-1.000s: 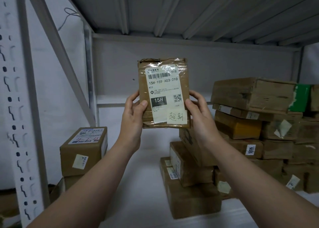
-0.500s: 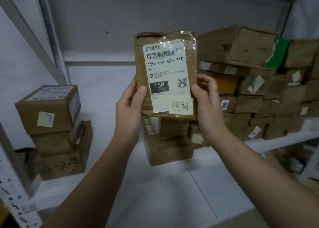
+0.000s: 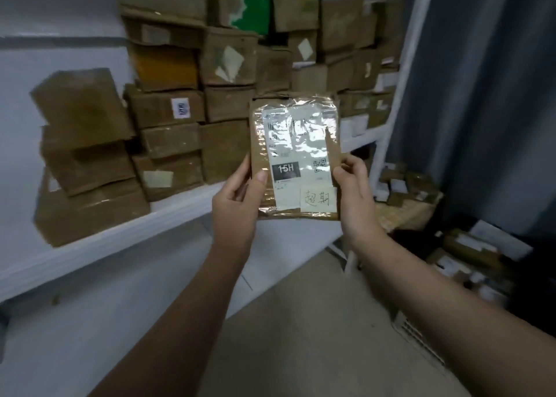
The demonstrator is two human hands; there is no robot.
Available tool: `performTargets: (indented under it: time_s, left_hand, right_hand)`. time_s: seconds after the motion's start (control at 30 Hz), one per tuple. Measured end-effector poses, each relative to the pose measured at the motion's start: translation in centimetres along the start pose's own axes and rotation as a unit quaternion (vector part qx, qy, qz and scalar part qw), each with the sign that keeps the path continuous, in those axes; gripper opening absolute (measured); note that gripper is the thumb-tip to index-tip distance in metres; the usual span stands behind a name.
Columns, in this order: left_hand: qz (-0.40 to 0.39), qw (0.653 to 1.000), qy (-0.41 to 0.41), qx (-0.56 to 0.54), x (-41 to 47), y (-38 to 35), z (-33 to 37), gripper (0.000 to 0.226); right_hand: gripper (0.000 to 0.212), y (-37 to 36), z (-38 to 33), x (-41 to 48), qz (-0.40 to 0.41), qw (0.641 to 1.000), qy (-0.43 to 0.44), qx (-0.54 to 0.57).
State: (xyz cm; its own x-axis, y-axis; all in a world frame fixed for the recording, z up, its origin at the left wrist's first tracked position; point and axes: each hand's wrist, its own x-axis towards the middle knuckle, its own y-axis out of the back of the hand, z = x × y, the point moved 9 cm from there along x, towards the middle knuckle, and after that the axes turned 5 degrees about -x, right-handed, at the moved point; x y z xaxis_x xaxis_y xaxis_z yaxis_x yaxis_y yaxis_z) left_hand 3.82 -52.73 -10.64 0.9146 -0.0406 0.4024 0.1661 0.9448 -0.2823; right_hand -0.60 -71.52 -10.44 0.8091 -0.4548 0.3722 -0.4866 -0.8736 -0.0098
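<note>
Flat parcel point(image 3: 296, 156) upright, left hand point(image 3: 237, 198) — right hand point(image 3: 355, 198) — gripping its edges

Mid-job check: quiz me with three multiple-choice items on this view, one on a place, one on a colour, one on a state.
1. Where on the parcel is the handwritten note stuck? A top left; B bottom right; C middle.
2. What colour is the one box near the top that is not brown? A red; B green; C blue.
3. How many hands hold the parcel? A none; B one; C two.
Answers: 1 B, the note sits at the bottom right corner. 2 B, it is plainly green. 3 C, the left hand and right hand grip opposite edges.
</note>
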Motion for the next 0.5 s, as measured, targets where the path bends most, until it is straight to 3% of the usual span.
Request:
performTargets:
  time_s: [0.13, 0.37, 0.5]
  left_hand:
    - [-0.049, 0.996, 0.068, -0.004, -2.6, -8.6, -6.3, 0.036]
    - [-0.226, 0.960, 0.161, 0.024, -6.3, -22.3, -15.3, 0.039]
    - [-0.296, 0.934, 0.200, 0.035, -7.0, -28.9, -20.0, 0.038]
  right_hand:
    - [0.015, 10.4, 5.1, -0.2, 0.054, 0.994, -0.095, -0.009]
    - [0.011, 24.6, 12.6, -2.0, 0.151, 0.966, -0.211, 0.007]
    - [0.023, 30.6, 16.8, -1.8, 0.203, 0.947, -0.250, 0.000]
